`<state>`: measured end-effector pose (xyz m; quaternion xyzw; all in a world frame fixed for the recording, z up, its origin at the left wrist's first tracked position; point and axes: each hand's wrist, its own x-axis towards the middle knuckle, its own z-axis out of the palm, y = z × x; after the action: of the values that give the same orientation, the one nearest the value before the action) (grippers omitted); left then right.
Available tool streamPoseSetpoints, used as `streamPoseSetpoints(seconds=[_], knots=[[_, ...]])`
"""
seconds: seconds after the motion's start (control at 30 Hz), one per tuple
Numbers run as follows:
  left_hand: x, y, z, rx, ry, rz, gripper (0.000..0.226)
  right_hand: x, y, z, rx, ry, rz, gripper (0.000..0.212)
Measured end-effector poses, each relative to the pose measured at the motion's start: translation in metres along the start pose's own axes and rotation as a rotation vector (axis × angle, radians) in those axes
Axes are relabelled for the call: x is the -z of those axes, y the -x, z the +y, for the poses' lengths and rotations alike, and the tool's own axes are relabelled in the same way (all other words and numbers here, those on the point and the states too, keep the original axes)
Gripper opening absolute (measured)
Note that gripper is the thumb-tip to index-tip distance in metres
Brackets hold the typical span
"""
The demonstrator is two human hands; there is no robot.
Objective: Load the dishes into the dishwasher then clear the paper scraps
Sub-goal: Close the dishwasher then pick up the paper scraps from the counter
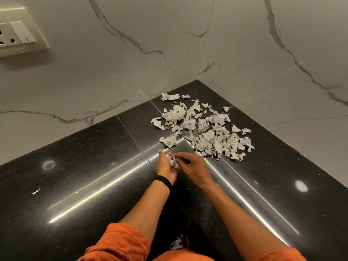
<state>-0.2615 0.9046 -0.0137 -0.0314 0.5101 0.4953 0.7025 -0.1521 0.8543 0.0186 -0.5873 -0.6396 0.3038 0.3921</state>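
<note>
A heap of torn grey-white paper scraps (203, 129) lies on the black polished countertop (90, 166), in the corner where two marble walls meet. My left hand (165, 167) is cupped palm-up just in front of the heap and holds a small wad of scraps (173, 162). My right hand (195, 167) is beside it, its fingers pinching at the scraps in the left palm. A black band circles my left wrist. No dishes or dishwasher are in view.
A single stray scrap (35, 191) lies at the left of the counter. A wall socket and switch plate (17, 32) sits at the upper left. Marble walls (263, 63) close off the back and right of the counter. Orange sleeves show at the bottom.
</note>
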Motion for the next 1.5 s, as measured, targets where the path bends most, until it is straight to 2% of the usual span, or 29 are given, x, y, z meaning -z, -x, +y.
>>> streamPoseSetpoints(seconds=[0.13,0.23,0.3,0.4,0.5,0.6,0.7,0.77,0.87,1.03,1.1,1.2,1.33,1.37,1.5], knots=[[-0.005,0.005,-0.006,0.015,0.002,-0.033,0.049,0.006,0.000,-0.001,-0.066,-0.071,0.094,0.015],[-0.007,0.006,-0.012,0.046,0.000,-0.086,0.060,0.014,-0.001,-0.003,-0.113,-0.134,0.157,0.013],[-0.008,0.008,-0.014,0.059,-0.027,-0.136,0.062,0.014,-0.001,-0.003,-0.116,-0.089,0.113,0.014],[-0.008,0.011,-0.019,0.069,-0.081,-0.177,0.059,0.007,0.001,-0.003,-0.063,0.185,-0.035,0.022],[-0.005,0.007,-0.019,0.074,-0.075,-0.142,0.062,0.009,-0.001,-0.003,-0.059,0.176,-0.090,0.027],[-0.002,0.000,-0.013,0.064,-0.032,-0.082,0.055,0.017,-0.002,0.001,-0.029,0.108,-0.004,0.021],[-0.003,0.006,-0.006,0.077,0.019,-0.051,0.045,0.027,-0.005,0.012,-0.108,0.087,0.144,0.015],[-0.004,0.008,-0.006,0.088,0.034,-0.061,0.043,0.030,-0.004,0.023,-0.155,0.178,0.082,0.020],[-0.003,0.011,-0.006,0.089,0.051,-0.075,0.044,0.020,0.010,0.037,-0.084,0.430,-0.124,0.029],[0.004,0.007,-0.005,0.020,-0.004,-0.049,0.042,0.010,0.023,0.042,0.017,0.491,-0.108,0.020],[0.006,0.005,-0.005,0.010,-0.026,-0.053,0.040,0.013,0.022,0.041,-0.073,0.398,-0.029,0.018],[0.004,0.006,-0.006,-0.014,-0.059,-0.085,0.036,0.025,0.013,0.028,-0.270,0.062,0.167,0.014],[-0.004,0.014,-0.014,-0.008,-0.170,-0.152,0.042,0.023,0.005,0.000,-0.220,-0.193,0.209,0.013],[-0.007,0.016,-0.017,0.001,-0.219,-0.173,0.045,0.018,0.006,-0.002,-0.195,-0.157,0.180,0.014],[-0.011,0.014,-0.026,0.002,-0.267,-0.140,0.046,-0.004,0.009,0.005,-0.076,0.269,-0.006,0.018]])
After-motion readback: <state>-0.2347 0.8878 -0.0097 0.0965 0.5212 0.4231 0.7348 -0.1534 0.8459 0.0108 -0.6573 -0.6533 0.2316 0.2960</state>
